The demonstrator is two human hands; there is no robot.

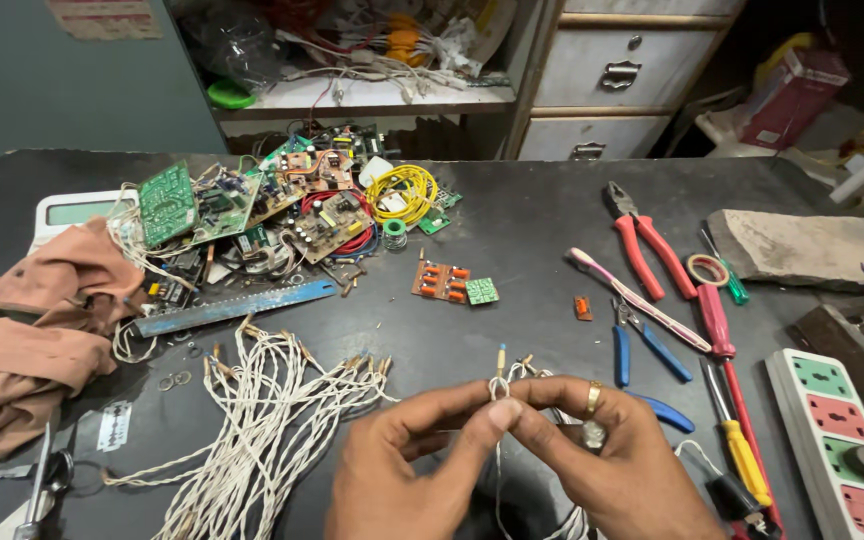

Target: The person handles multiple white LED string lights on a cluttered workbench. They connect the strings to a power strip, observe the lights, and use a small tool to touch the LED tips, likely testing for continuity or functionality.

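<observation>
Twisted white wire (499, 385) w/ bare ends, pinched by L hand (402, 470) + R hand (602, 455) fingertips

- Table (512, 250): dark, matt, lightly scuffed.
- Wires (252, 440): white twisted plastic sheath, bare coppery ends, lower left.
- Cloth (22, 340): soft brown fabric, crumpled, left edge.
- Pliers (642, 245): dull metal jaws, glossy red plastic grips, right.
- Boards (167, 205): green, matt, upper left.
- Ring (593, 398): shiny gold-coloured metal.
- Slab (812, 248): rough grey stone.

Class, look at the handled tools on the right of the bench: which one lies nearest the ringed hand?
The blue-handled cutters. One blue handle runs right up beside the right hand, while the red-handled pliers lie farther back on the bench.
</observation>
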